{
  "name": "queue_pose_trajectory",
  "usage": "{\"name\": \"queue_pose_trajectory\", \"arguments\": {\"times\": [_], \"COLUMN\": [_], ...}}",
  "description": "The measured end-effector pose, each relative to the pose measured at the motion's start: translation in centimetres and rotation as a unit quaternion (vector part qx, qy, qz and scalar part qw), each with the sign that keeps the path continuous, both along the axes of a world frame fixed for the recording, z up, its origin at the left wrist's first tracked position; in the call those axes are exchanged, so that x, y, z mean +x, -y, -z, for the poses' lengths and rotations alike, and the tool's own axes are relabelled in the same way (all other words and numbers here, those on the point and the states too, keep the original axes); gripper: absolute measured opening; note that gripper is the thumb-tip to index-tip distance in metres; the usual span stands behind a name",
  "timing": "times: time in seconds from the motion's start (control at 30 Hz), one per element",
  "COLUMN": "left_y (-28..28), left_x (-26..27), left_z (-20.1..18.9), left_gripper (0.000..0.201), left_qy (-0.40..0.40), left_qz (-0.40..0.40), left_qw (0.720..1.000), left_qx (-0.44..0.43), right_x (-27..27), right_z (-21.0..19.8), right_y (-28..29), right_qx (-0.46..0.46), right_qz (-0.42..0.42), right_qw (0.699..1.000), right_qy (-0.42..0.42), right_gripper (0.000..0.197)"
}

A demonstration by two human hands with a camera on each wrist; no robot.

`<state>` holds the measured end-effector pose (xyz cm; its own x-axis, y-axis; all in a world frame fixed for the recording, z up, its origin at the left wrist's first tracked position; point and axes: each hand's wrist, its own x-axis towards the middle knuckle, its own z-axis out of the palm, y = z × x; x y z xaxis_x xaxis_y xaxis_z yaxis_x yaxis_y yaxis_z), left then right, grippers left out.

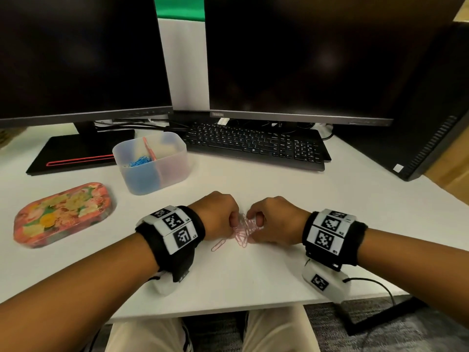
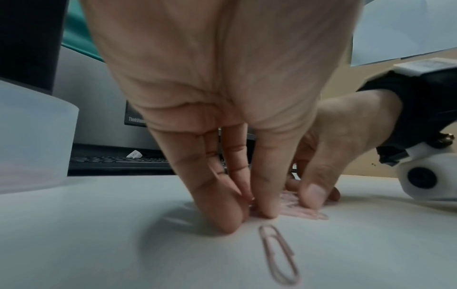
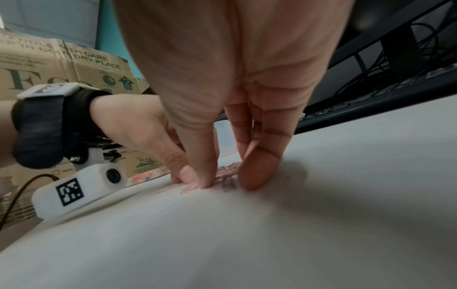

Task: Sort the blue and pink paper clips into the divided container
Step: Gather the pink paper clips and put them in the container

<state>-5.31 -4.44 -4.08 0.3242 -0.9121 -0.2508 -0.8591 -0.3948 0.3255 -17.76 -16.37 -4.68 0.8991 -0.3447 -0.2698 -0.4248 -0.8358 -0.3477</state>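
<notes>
A small heap of pink paper clips [image 1: 244, 231] lies on the white desk between my two hands. My left hand [image 1: 233, 223] comes in from the left, and its thumb and fingertips close on the heap's left side [image 2: 252, 213]. From the right, my right hand [image 1: 256, 221] pinches the pink clips [image 3: 226, 174] between thumb and fingers. One pink clip [image 1: 218, 245] lies alone nearer me [image 2: 279, 254]. The translucent divided container [image 1: 172, 168] stands to the back left, with blue paper clips [image 1: 139, 161] in its left compartment. What its right compartment holds is unclear.
A floral tin [image 1: 63, 214] sits at the left. Behind the container are a black keyboard [image 1: 253, 146], two dark monitors and a monitor base [image 1: 76, 153]. A computer tower [image 1: 418, 135] stands at the right. The desk's front edge [image 1: 228, 311] runs just below my wrists.
</notes>
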Motion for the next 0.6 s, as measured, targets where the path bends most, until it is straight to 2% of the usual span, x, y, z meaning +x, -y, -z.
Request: {"name": "queue_pose_trajectory", "arguments": {"times": [0.2, 0.37, 0.6], "left_y": [0.3, 0.8, 1.1], "left_x": [0.8, 1.2, 2.3], "left_z": [0.6, 1.0, 1.5], "left_gripper": [0.010, 0.007, 0.010], "left_qy": [0.008, 0.023, 0.065], "left_qz": [-0.011, -0.015, -0.004], "left_qw": [1.000, 0.999, 0.998], "left_qx": [-0.019, -0.030, -0.022], "right_x": [1.6, 2.8, 3.9], "right_z": [0.0, -0.1, -0.2], "right_y": [0.1, -0.4, -0.6], "right_qx": [-0.012, -0.019, -0.045], "right_qz": [-0.010, 0.005, -0.002], "right_qw": [1.000, 1.000, 0.999], "right_qy": [0.010, 0.022, 0.004], "right_gripper": [0.042, 0.014, 0.012]}}
